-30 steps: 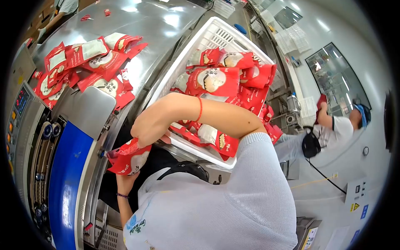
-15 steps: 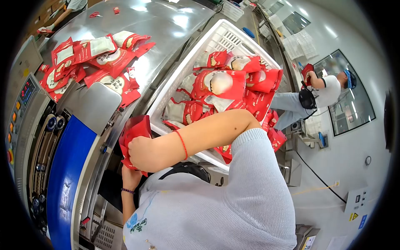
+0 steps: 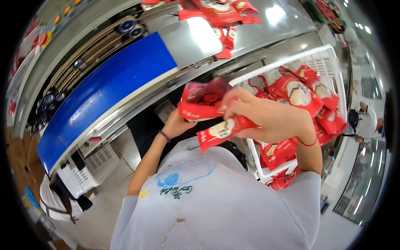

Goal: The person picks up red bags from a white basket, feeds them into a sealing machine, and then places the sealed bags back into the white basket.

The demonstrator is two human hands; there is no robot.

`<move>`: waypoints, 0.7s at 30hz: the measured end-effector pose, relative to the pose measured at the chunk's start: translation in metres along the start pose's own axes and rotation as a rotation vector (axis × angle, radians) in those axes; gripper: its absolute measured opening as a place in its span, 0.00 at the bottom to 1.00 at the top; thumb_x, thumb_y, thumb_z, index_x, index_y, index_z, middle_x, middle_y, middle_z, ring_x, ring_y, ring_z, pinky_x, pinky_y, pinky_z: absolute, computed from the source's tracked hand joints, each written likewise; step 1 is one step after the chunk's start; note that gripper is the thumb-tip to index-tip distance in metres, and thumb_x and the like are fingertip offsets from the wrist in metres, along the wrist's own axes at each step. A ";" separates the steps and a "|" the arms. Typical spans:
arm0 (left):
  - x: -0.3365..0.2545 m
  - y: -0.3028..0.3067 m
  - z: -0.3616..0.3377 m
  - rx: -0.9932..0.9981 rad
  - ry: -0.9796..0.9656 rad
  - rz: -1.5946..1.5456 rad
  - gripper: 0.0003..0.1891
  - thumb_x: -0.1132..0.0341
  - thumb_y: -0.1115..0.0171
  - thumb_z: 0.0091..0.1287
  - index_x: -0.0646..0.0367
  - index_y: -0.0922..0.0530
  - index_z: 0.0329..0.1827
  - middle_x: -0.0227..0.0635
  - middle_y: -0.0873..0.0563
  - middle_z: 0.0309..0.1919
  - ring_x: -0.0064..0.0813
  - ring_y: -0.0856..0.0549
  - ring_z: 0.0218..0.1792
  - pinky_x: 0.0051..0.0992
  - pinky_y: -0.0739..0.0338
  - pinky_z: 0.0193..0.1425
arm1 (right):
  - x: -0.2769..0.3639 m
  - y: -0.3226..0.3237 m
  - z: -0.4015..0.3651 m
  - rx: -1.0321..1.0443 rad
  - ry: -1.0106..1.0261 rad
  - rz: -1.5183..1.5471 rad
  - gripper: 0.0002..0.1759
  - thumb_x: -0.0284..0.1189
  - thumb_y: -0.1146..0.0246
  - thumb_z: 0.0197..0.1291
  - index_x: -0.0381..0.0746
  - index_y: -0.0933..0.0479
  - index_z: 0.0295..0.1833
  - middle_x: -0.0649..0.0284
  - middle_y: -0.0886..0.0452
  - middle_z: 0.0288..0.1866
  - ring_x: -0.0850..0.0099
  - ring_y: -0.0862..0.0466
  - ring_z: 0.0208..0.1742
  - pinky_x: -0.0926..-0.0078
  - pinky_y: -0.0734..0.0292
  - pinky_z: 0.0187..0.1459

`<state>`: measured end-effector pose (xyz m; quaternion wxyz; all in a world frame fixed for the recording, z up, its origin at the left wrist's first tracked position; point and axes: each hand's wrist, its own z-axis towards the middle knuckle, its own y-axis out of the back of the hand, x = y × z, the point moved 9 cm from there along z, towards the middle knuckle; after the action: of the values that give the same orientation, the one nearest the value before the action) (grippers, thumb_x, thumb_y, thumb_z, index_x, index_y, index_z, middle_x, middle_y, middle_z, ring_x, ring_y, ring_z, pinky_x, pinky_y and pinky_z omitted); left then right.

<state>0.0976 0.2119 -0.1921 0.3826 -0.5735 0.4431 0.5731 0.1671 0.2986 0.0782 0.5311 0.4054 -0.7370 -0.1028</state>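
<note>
Close to my body, a red pouch [image 3: 192, 111] has its mouth spread, and red contents show inside. My left hand [image 3: 176, 124], a dark beaded bracelet at its wrist, is closed on the pouch's left lower side. My right hand [image 3: 268, 116], with a red string at its wrist, holds a small red and white sachet [image 3: 223, 131] low in the palm. The thumb and forefinger of this hand are right at the pouch's rim. Filled red pouches [image 3: 296, 93] lie in the white basket [image 3: 255, 156] beside my right arm.
A steel worktop [image 3: 287, 18] carries more red pouches [image 3: 218, 12]. Along its left runs a blue conveyor belt [image 3: 110, 91] beside machine rollers [image 3: 127, 27]. A white crate [image 3: 98, 164] sits low at left. Another person [image 3: 366, 121] stands at the far right.
The view has swung, shifting the worktop upward and the basket right. My right arm no longer crosses in front; the pouch's opening now shows, with a small sachet in my right hand.
</note>
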 end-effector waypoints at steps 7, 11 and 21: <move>-0.026 0.006 -0.004 -0.070 -0.019 0.085 0.27 0.74 0.29 0.51 0.61 0.25 0.57 0.42 0.18 0.52 0.38 0.18 0.53 0.30 0.25 0.58 | -0.031 0.021 -0.001 -0.113 -0.328 0.222 0.18 0.38 0.47 0.71 0.35 0.32 0.56 0.55 0.20 0.40 0.60 0.19 0.39 0.70 0.25 0.43; -0.017 0.012 -0.020 -0.104 0.011 0.034 0.27 0.74 0.30 0.51 0.61 0.25 0.57 0.42 0.18 0.52 0.39 0.17 0.53 0.31 0.24 0.56 | -0.029 0.019 0.006 -0.095 -0.313 -0.098 0.17 0.39 0.45 0.69 0.34 0.29 0.50 0.45 0.21 0.33 0.51 0.18 0.36 0.59 0.25 0.40; -0.052 -0.003 0.009 -0.066 -0.083 0.144 0.36 0.75 0.28 0.51 0.58 0.31 0.66 0.43 0.20 0.56 0.40 0.19 0.57 0.30 0.25 0.59 | -0.057 -0.055 0.085 0.090 -0.150 -1.079 0.15 0.41 0.37 0.48 0.39 0.17 0.25 0.55 0.17 0.30 0.61 0.19 0.45 0.68 0.24 0.44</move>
<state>0.1005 0.2251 -0.1411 0.3394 -0.5280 0.4479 0.6367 0.1260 0.2792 -0.0291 0.3313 0.7397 -0.4639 -0.3576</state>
